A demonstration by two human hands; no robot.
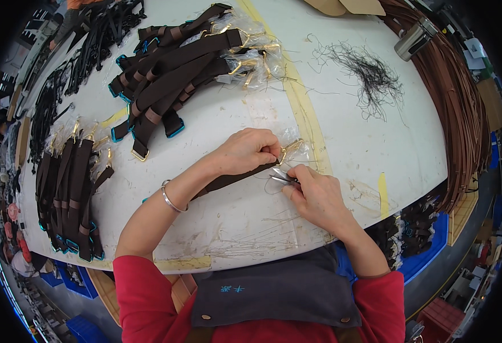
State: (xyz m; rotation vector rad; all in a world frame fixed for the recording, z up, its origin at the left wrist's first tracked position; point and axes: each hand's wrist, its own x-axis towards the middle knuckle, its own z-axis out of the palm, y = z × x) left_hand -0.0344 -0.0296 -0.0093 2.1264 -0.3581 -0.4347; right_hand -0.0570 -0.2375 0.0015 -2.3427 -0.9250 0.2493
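My left hand (246, 151) pinches the end of a dark brown webbing strap (231, 179) at the middle of the white table. A gold metal clasp (288, 150), partly wrapped in clear plastic, sticks out past my fingertips. The strap runs back under my left wrist, so part of it is hidden. In my right hand (324, 200) is a small pair of thread snips (282, 176), its blades beside the strap's end. A thin loose thread curls below the blades. Whether the blades touch the strap, I cannot tell.
More brown straps (174, 66) with gold and blue buckles are heaped at the far left, and another bundle (68, 186) lies near left. A tangle of dark thread (375, 80) is at far right. Beyond it stand a metal cylinder (415, 39) and long brown strips (456, 108).
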